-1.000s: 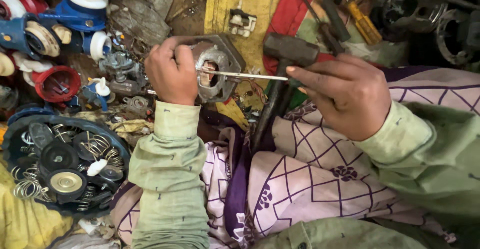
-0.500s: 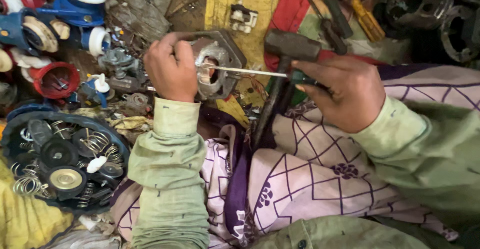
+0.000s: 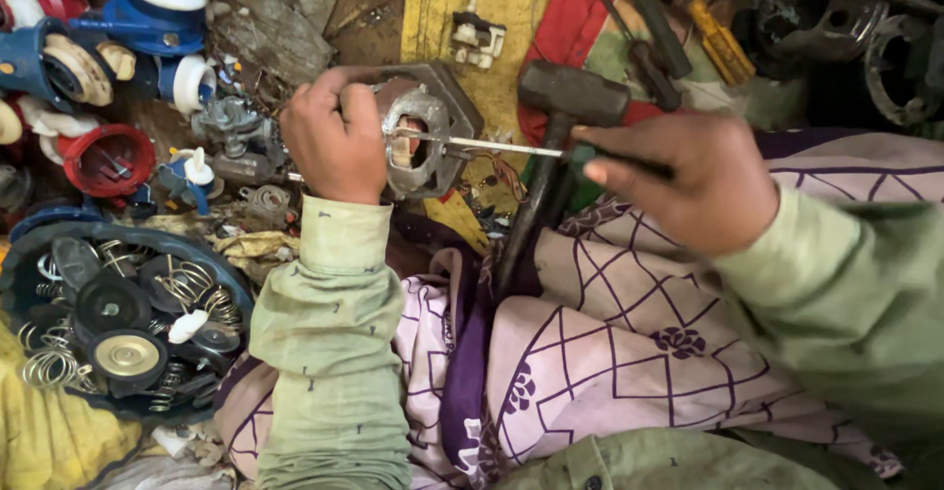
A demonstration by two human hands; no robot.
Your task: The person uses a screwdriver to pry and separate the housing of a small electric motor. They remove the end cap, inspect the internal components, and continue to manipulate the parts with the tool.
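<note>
My left hand (image 3: 329,136) grips a grey metal motor housing (image 3: 425,126) with a square flange, holding it on its side. My right hand (image 3: 688,180) is closed on the dark handle of a screwdriver (image 3: 501,145). Its thin metal shaft runs left into the round opening of the housing. A hammer (image 3: 556,146) with a dark head stands between my hands, its handle resting against my patterned lap.
A blue tub (image 3: 29,244) of springs, discs and small parts sits at lower left. Blue, red and white pump parts (image 3: 118,67) lie at upper left. Yellow cloth (image 3: 492,8), more screwdrivers (image 3: 708,33) and dark metal housings (image 3: 836,28) lie behind.
The screwdriver shaft has stayed in the housing while my right hand shifted slightly right and down. The view has moved in closer; my left hand keeps its grip.
</note>
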